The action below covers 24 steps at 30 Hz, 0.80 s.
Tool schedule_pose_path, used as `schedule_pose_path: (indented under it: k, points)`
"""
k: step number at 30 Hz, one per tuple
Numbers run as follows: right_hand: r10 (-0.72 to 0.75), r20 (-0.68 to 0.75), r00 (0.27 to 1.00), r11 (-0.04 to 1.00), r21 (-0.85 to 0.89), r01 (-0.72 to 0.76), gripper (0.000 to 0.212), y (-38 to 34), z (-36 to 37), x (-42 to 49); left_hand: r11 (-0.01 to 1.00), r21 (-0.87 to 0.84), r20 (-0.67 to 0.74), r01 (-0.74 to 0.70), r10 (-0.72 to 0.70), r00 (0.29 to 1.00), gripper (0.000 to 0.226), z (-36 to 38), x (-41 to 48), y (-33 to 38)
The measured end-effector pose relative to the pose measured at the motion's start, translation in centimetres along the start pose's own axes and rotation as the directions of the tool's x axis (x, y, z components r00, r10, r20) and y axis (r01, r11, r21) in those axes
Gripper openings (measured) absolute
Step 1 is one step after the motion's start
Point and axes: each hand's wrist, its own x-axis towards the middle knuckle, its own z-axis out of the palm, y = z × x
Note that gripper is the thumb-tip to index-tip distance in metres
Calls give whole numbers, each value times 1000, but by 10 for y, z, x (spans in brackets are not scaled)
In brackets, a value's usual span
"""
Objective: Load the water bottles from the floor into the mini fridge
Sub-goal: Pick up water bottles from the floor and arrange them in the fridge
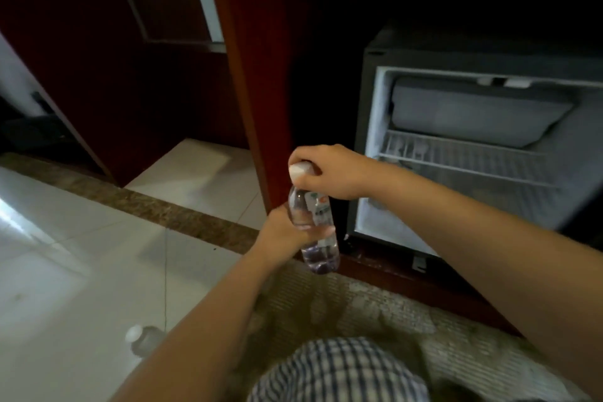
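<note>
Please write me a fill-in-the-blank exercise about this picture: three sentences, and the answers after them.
1. The left hand grips the bottle by its body, and the right hand grips its white ____.
2. The mini fridge is ____, so its wire shelf shows.
3. A second bottle waits on the tiled ____.

Missing words: cap; open; floor.

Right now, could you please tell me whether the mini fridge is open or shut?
Open: the mini fridge shows its white interior, with the wire shelf and freezer box exposed.
</note>
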Motion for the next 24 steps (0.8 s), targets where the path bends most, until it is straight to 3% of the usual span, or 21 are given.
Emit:
schedule_pose_path:
  k: [6, 8, 9, 12, 15, 18, 24]
  points:
    - [140, -297, 945, 990, 68, -125, 38, 34, -48, -51, 991, 82, 77, -102, 96, 992, 50, 49, 14, 67]
    - [172, -334, 927, 985, 61, -161, 35, 45, -64, -67, 981, 134, 121, -143, 127, 984, 37, 65, 18, 86]
    - [186, -347, 919, 982, 51, -179, 32, 52, -70, -73, 972, 170, 143, -161, 137, 980, 26, 73, 22, 92]
    - [242, -365, 899, 967, 10, -256, 28, 71, -82, -89, 950, 237, 184, -203, 161, 970, 30, 96, 32, 104]
    - [258, -392, 883, 956, -31, -293, 29, 93, -87, -98, 952, 255, 187, -173, 126, 974, 61, 118, 47, 106]
    - [265, -389, 882, 950, -51, -307, 34, 118, -84, -102, 952, 265, 241, -152, 87, 966, 73, 138, 62, 100]
    - [310, -360, 880, 897, -195, -396, 46, 157, -60, -100, 918, 313, 304, -244, 146, 941, 53, 154, 77, 79]
